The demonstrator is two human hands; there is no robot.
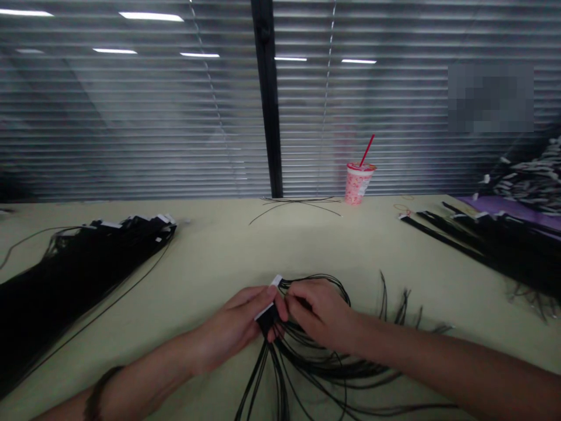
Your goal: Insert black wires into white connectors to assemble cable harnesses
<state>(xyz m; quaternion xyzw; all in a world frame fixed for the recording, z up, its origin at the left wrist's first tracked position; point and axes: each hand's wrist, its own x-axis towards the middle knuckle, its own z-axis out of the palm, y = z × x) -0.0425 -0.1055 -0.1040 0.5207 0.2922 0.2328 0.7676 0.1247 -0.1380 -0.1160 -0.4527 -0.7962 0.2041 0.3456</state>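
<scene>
Between my two hands is a wire harness (289,356) of several thin black wires, joined at a black block with a white strip. My left hand (245,318) is closed round this connector (265,317), thumb on top. A small white end (276,280) sticks up past the thumb. My right hand (322,310) is closed in a pinch just right of the connector, among the wires; what lies between its fingertips looks like a wire but is mostly hidden. Wires loop behind the right hand and trail toward the near edge and to the right.
A thick pile of black wires (100,275) with white ends lies on the left. More black bundles (495,245) lie at the right, beside a purple sheet (517,207). A pink cup (360,184) with a red straw and some loose wires (298,202) are near the blinds (175,117).
</scene>
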